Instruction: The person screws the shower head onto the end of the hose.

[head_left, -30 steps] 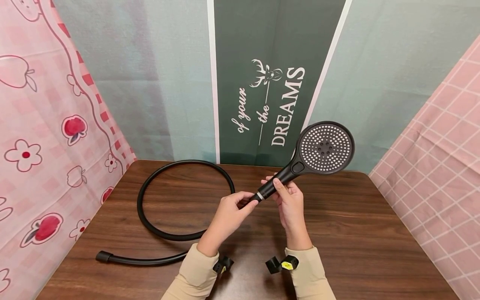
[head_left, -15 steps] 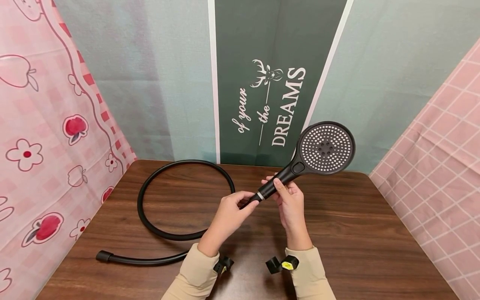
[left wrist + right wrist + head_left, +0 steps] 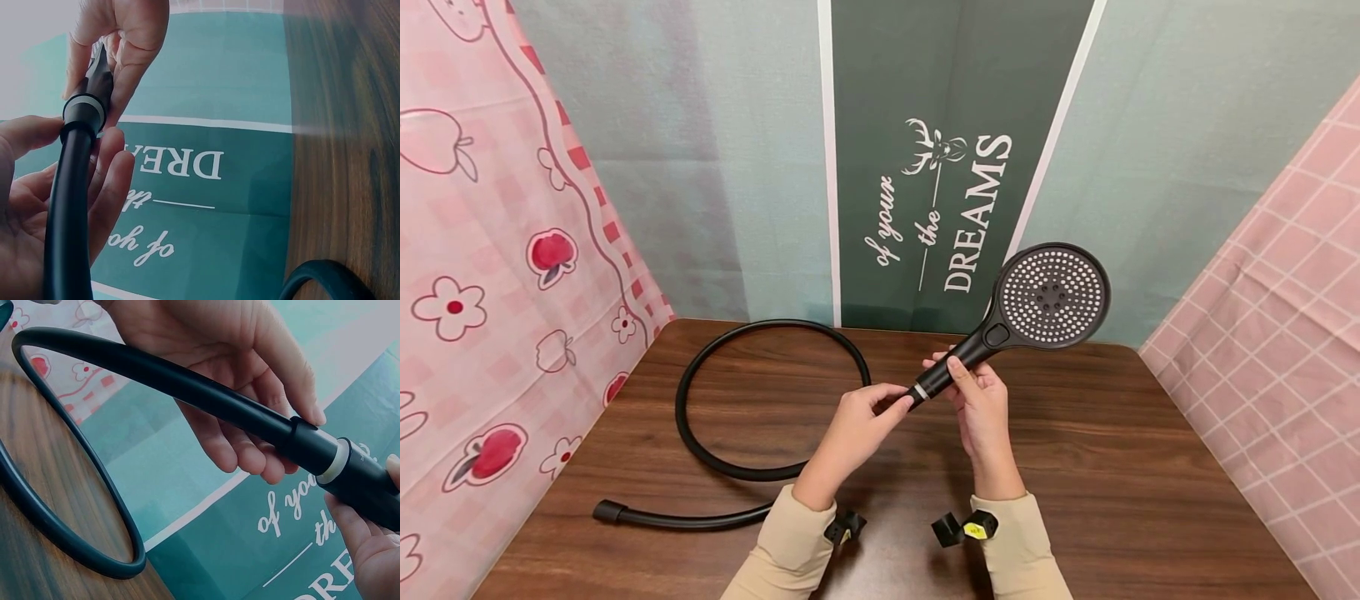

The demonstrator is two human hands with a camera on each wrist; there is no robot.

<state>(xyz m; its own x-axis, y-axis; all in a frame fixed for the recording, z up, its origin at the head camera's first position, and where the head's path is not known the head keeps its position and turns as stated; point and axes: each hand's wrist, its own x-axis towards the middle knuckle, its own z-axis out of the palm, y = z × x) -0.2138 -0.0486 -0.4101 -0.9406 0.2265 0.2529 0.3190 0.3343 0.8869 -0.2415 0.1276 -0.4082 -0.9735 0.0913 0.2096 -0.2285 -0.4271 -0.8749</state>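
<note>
Clock read on the table in the head view, 12 at its far edge.

Shower head [image 3: 1021, 312], black, one. Held above the table, face toward the viewer, disc toward 2 o'clock and handle [image 3: 942, 377] sloping down toward 8. Fitted with a round nozzle face [image 3: 1052, 296] of pale dots and an oval button [image 3: 997, 336] at the neck.

Right hand [image 3: 981, 417], at 2 o'clock. Grip closed round the handle, thumb in front, fingers behind.

Left hand [image 3: 859, 427], near the clock's centre. Grip pinching the hose end at its collar [image 3: 312, 450], thumb to one side, fingers to the other.

Pale ring [image 3: 337, 464], one. Shows between collar and handle, the two in line; how firmly they are joined cannot be told.

Hose [image 3: 682, 406], black, flexible. Rises from the table to the left hand; loop lying at 10 o'clock, one stretch passing behind the left sleeve [image 3: 782, 546]. Free end, with black fitting [image 3: 610, 512], between 8 and 9.

Table [image 3: 1112, 467], brown wood grain.

Sleeves, beige: left at 8 o'clock, right sleeve [image 3: 1021, 546] at 4; black device at each wrist.

Backdrop at 12: green panel [image 3: 887, 75], white lettering, deer motif.
</note>
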